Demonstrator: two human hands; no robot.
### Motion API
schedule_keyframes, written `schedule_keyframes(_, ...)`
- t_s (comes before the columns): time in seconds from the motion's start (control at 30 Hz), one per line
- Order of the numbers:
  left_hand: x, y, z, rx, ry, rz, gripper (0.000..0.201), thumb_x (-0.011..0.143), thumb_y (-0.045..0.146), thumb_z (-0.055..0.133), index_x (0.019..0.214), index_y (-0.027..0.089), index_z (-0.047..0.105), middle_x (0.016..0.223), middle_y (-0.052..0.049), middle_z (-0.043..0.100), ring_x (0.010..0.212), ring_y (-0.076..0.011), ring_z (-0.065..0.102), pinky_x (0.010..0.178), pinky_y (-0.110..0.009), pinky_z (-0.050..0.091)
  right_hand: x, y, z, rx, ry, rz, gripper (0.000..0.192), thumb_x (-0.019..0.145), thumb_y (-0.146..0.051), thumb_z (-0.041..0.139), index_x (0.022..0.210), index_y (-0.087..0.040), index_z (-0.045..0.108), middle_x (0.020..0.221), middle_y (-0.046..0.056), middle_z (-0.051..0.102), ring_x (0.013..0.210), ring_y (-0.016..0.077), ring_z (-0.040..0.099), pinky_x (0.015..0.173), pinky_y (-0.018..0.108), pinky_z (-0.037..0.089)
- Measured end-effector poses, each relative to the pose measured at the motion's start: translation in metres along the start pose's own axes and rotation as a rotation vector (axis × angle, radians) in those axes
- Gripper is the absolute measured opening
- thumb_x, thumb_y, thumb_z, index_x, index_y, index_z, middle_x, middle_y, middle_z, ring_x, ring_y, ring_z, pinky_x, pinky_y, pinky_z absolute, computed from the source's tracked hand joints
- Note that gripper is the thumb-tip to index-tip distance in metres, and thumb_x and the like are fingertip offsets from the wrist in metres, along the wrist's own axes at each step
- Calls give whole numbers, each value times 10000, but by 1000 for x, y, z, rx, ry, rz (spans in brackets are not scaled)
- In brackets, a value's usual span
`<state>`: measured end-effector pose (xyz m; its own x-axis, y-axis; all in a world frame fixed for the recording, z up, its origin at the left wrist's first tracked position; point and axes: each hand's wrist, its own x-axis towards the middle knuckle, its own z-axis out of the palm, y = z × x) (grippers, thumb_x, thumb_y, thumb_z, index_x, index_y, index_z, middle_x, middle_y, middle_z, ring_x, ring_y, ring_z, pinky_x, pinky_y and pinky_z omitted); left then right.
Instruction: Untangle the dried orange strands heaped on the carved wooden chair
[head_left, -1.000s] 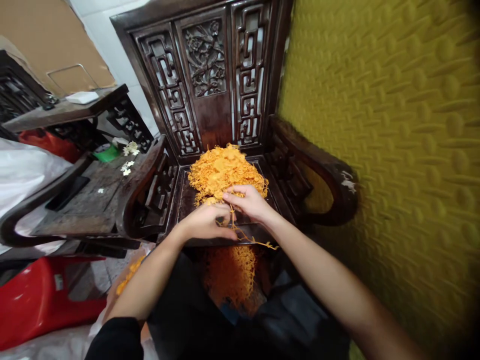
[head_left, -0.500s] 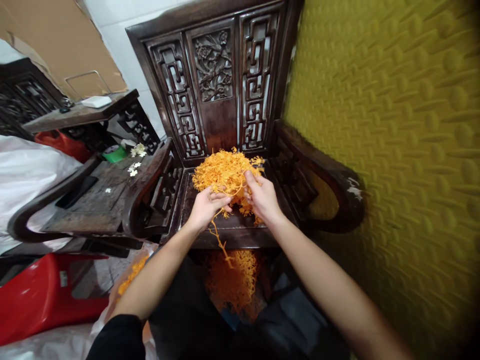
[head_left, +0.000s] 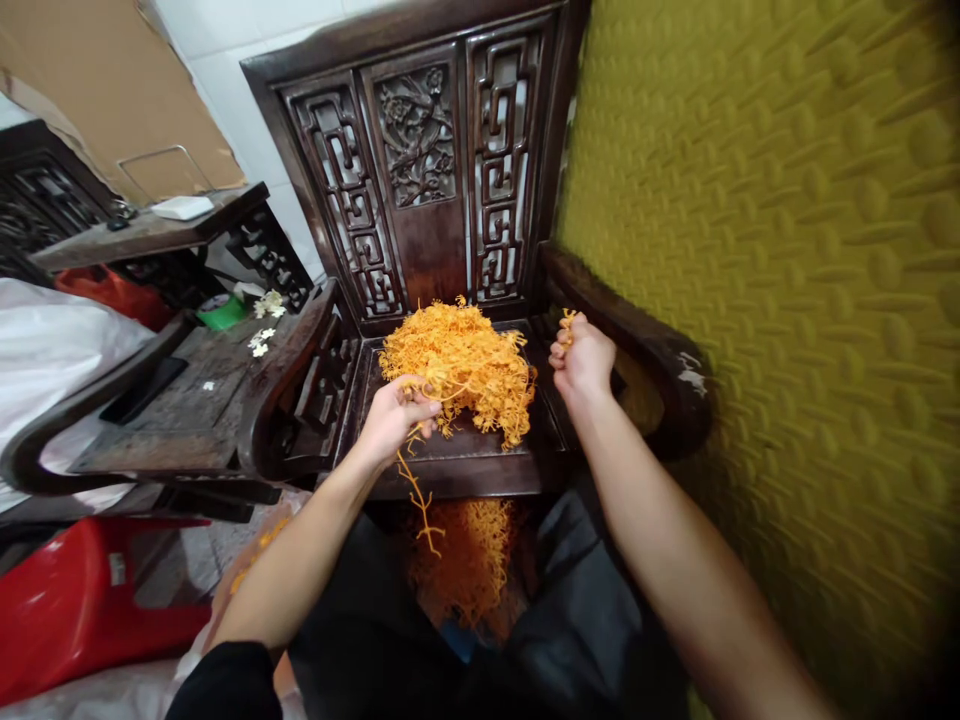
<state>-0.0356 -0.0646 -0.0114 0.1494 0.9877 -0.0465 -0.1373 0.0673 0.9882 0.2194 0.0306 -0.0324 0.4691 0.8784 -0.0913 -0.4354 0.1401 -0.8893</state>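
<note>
A heap of orange, thin, branching stems point(head_left: 469, 345) lies on the seat of a dark carved wooden chair point(head_left: 439, 245). At the heap's front left, my left hand point(head_left: 390, 420) pinches a long orange stem point(head_left: 420, 500) between thumb and fingers. Its twiggy lower end hangs past the seat's front edge, while another part curves over the heap. My right hand point(head_left: 589, 362) is closed beside the right armrest, apart from the heap. Small orange pieces point(head_left: 568, 320) stick out above its curled fingers; the rest of what it grips is hidden.
More orange stems point(head_left: 480, 560) are below the seat, between my legs. To the left are a red plastic stool point(head_left: 67, 610), a second wooden chair point(head_left: 172, 420) with a green tape roll point(head_left: 223, 312) on it, and white bags point(head_left: 52, 350). A yellow embossed surface point(head_left: 765, 250) borders the right.
My right hand has moved right, away from the heap and my left hand, with small orange pieces in it. My left hand has shifted slightly left and down, still pinching the stem.
</note>
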Motion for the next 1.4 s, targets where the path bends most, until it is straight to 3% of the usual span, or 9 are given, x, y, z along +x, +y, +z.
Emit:
schedule_keyframes(0.1,3,-2,-9,-11,-7,16,422,648,228,878,916,144,563,618,27,647,433,-120,602,525,-257,509,-6,-7,-4,-54,-134,70,125,796,-256,664,808,-148,601,760,48,675,445,57,530,331,148,214)
schedule_keyframes(0.23,4,-2,-10,-12,7,7,478,641,237,884,976,137,559,632,31,648,424,-115,593,535,-262,512,-32,-1,6,-129,-287,122,77,736,-196,650,771,-131,628,918,126,744,512,88,616,328,152,199)
schedule_keyframes(0.4,5,0,-8,-40,55,43,451,662,216,861,992,144,561,618,47,629,432,-102,575,579,-272,524,-40,14,13,-290,-506,157,112,729,-268,676,745,-160,651,804,79,738,423,89,532,323,184,198)
schedule_keyframes(0.57,12,2,-9,-197,113,77,431,666,196,843,997,165,568,629,57,610,465,-81,561,652,-277,538,-44,19,13,-348,-586,65,131,769,-298,638,710,-182,654,712,30,693,416,88,478,339,206,206)
schedule_keyframes(0.77,19,7,5,-505,95,125,338,678,156,782,907,199,538,690,65,581,520,-34,495,833,-279,543,-72,25,24,-568,-917,18,197,829,-303,585,711,-171,673,556,-8,621,413,89,482,444,223,350)
schedule_keyframes(0.97,27,3,12,-554,55,23,358,669,134,769,950,199,556,685,51,565,554,-62,513,723,-244,528,-81,35,31,-603,-1052,0,243,876,-406,641,837,-172,690,547,-25,606,463,95,514,511,220,380)
schedule_keyframes(1.2,27,3,7,-657,8,-62,212,695,99,741,825,157,585,699,28,564,507,-25,433,661,-198,528,-87,42,35,-378,-968,155,450,838,-623,680,876,-181,608,549,-55,564,396,60,424,393,186,274)
schedule_keyframes(1.3,28,6,2,-688,48,-73,158,727,89,710,797,155,585,643,38,514,512,-34,442,764,-242,567,-91,47,42,-220,-881,237,458,820,-629,694,830,-189,567,604,-40,590,379,49,415,349,180,214)
schedule_keyframes(1.4,28,9,-6,-672,76,-59,173,727,79,700,832,154,585,671,37,533,500,-23,441,714,-223,555,-88,44,45,-94,-752,269,418,802,-560,726,777,-186,542,653,-9,624,369,41,407,329,185,183)
